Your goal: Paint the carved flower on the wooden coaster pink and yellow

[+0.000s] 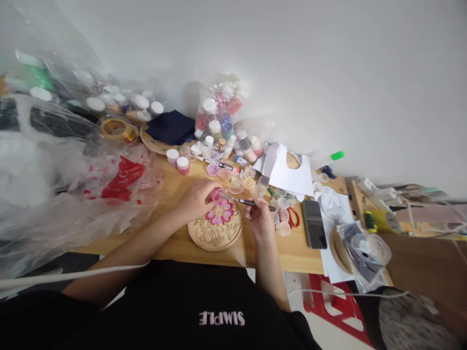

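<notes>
My left hand (pixel 199 198) pinches a small pink cup (pixel 216 194) above the upper part of a round wooden board (pixel 215 245). On the board is a pink and magenta flower (pixel 220 213) with raised gold outlines, and gold scrollwork (pixel 211 233) runs below it on bare wood. My right hand (pixel 260 216) grips a slim paintbrush (pixel 251 202) with a black handle. Its pale tip points left and reaches the cup; the fine end is too blurred to make out. Two white-lidded pink jars (pixel 183 166) stand beyond my left hand.
Several small clear cups (pixel 249 183) spread behind the board. Right of them lie red-handled scissors (pixel 294 217) and a dark phone (pixel 314 224). A B-7000 tube (pixel 228 167) lies behind. Plastic bags (pixel 120 194) crowd the left; bagged bottles (pixel 219 112) stand near the wall.
</notes>
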Motion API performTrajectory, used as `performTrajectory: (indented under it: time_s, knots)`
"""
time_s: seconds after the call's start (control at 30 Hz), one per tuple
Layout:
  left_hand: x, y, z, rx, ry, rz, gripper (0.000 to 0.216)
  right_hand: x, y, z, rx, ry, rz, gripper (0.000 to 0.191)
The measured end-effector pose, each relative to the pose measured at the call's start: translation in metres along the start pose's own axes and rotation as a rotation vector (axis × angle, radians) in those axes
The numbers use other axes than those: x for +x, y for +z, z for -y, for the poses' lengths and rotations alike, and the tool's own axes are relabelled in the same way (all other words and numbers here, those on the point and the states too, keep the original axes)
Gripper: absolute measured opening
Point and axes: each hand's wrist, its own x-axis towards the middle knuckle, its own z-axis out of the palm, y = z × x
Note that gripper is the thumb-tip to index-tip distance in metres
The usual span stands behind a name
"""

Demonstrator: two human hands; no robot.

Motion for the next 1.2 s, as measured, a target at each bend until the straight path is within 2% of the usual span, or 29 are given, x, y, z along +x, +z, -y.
performTrajectory:
  time_s: [0.13,0.33,0.53,0.77,1.2]
  knots:
    - [0.0,0.002,0.003,0.044,0.009,-0.021,0.025,-0.011,-0.006,0.003,0.003,-0.006,-0.032,0.023]
    - [0.0,0.003,0.004,0.044,-0.039,-0.095,0.024,-0.045,-0.029,0.002,-0.059,0.01,-0.127,0.021]
    - [0.0,0.003,0.001,0.069,-0.073,-0.068,0.027,-0.08,-0.035,-0.002,-0.223,-0.062,-0.205,0.017]
    - [0.0,0.003,0.0,0.07,-0.065,-0.074,0.029,-0.089,-0.032,0.002,-0.39,-0.19,-0.126,0.01]
    - [-0.001,0.004,0.003,0.061,-0.027,-0.084,0.032,-0.094,-0.03,0.011,-0.567,-0.288,0.03,0.009]
